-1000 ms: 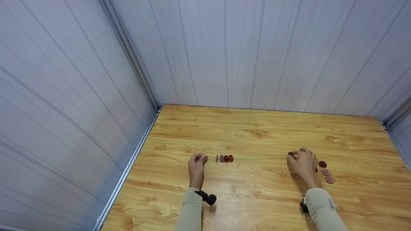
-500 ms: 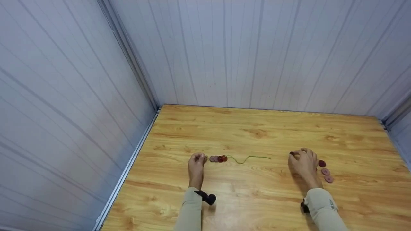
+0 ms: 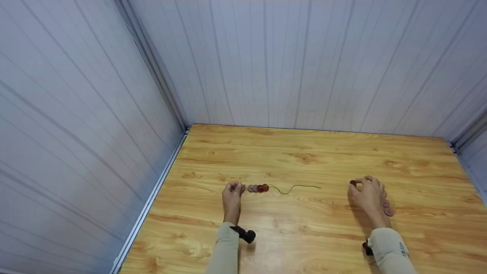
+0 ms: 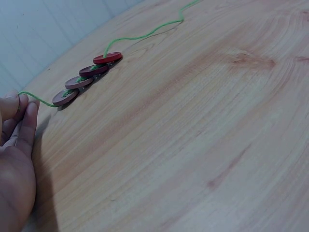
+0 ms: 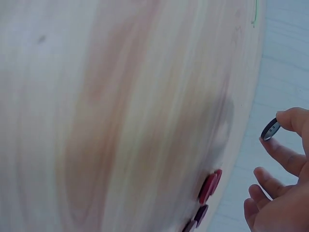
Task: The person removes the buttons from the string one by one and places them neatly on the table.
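My left hand [image 3: 231, 195] pinches one end of a green string [image 4: 140, 37] between thumb and fingers. Just right of it, a short row of round buttons [image 4: 78, 81] is threaded on that string: dusky pink ones nearest the hand, then a dark maroon, with a red button [image 4: 107, 58] at the far end. Beyond them the string runs loose in a wavy line over the table. My right hand [image 3: 367, 195], off to the right, holds a dark button [image 5: 271, 129] by its edges between thumb and forefinger. Holes show in its face.
Loose buttons lie on the wooden table [image 3: 304, 236] beneath and beside my right hand, among them a red button [image 5: 208, 188] and a pink button [image 3: 388, 211]. Pale panel walls [image 3: 289, 64] stand along the table's back and sides.
The string, at first straight toward the right, has fallen slack, and its threaded buttons have slid left toward my left hand. My right hand has shifted right with its button, covering some loose ones.
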### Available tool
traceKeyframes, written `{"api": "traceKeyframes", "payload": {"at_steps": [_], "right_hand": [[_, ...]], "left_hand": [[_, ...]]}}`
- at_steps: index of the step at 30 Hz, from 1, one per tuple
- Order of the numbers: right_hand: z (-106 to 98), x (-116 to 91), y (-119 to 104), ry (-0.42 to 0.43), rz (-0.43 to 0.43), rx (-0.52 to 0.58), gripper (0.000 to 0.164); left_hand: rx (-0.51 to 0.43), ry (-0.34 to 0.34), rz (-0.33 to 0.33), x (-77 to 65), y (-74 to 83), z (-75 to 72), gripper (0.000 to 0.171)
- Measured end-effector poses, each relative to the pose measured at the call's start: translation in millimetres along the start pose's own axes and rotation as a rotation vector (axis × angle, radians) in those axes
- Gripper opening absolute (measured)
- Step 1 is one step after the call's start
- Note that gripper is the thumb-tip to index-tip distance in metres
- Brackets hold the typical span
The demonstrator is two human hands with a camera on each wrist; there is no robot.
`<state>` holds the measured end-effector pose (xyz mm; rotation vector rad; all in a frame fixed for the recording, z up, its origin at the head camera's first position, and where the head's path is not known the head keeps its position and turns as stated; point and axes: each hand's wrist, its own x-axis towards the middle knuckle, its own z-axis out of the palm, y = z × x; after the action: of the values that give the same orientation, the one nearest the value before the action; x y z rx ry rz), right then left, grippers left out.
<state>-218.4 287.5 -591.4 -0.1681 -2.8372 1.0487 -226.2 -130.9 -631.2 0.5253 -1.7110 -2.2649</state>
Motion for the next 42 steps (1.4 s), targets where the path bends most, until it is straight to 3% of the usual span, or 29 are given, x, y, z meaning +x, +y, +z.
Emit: {"api": "traceKeyframes", "payload": {"at_steps": [6,15,37,42], "right_hand": [[-8.1,-7.1,5.9,0.01,0.024,0.002,0.045],[-22.8,-17.0,13.9,-0.021,0.071,-0.071,0.044],[-43.5,-43.3,28.7,-0.187,0.168,-0.157,0.057],[-44.7,-44.8,29.8,-0.207,0.17,-0.165,0.048]], "left_hand": [[0.01,0.011,-0.019,1.3,-0.2,-1.0,0.015],[0.001,-0.008,0.008,0.0,-0.1,-1.6,0.017],[-0.037,0.004,-0.016,1.9,-0.4,-1.5,0.011],[-0.036,-0.006,-0.007,2.2,-1.3,-1.3,0.016]]}}
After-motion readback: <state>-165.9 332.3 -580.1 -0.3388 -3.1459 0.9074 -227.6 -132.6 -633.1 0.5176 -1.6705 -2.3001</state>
